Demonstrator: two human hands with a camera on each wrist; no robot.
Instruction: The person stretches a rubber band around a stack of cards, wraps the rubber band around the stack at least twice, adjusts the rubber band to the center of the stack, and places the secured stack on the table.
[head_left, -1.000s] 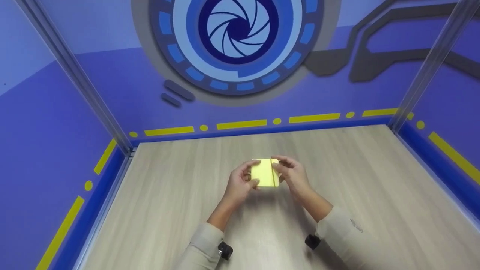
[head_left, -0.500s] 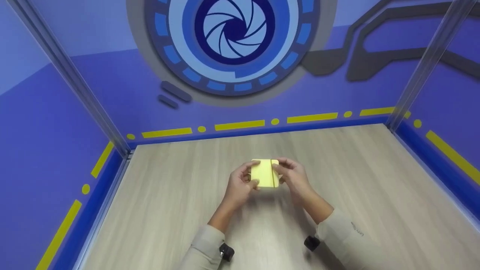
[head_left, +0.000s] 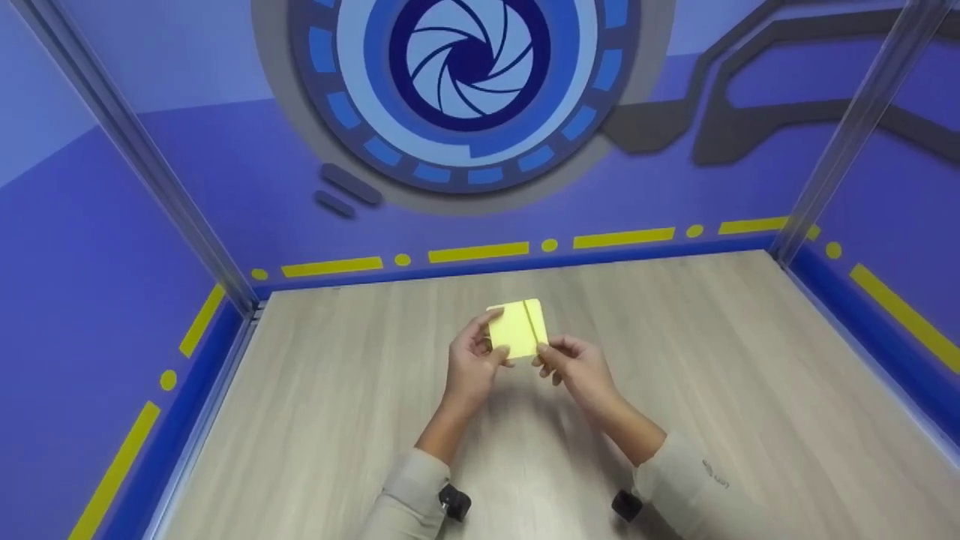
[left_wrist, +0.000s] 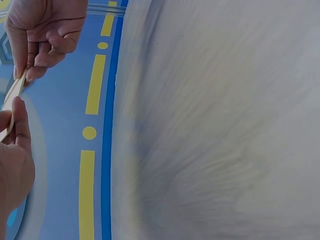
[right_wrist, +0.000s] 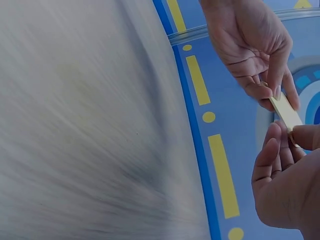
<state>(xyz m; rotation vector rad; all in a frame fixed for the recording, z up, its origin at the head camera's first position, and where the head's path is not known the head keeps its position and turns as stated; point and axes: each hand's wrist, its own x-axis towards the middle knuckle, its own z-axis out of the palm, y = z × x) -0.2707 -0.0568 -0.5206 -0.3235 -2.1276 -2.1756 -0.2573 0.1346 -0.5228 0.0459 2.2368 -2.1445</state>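
A small yellow notebook (head_left: 511, 331) with a darker elastic band (head_left: 534, 321) near its right side is held up over the table, slightly tilted. My left hand (head_left: 471, 367) grips its left side, thumb on the lower edge of the cover and a finger at the upper left corner. At the lower right corner, by the end of the band, my right hand (head_left: 581, 367) pinches with thumb and fingers. Both wrist views show the notebook (right_wrist: 286, 112) edge-on as a thin slab between the two hands. Its underside is hidden in the head view.
The wood-grain table (head_left: 337, 390) stretches out beneath the hands. Blue printed panels (head_left: 225, 165) with yellow markings enclose it at the back and sides, with metal posts (head_left: 847, 142) in the corners. A black device (head_left: 454, 502) sits at each sleeve cuff.
The notebook has moved slightly up and left and turned a little anticlockwise. My right hand has shifted from its upper right side down to the lower right corner.
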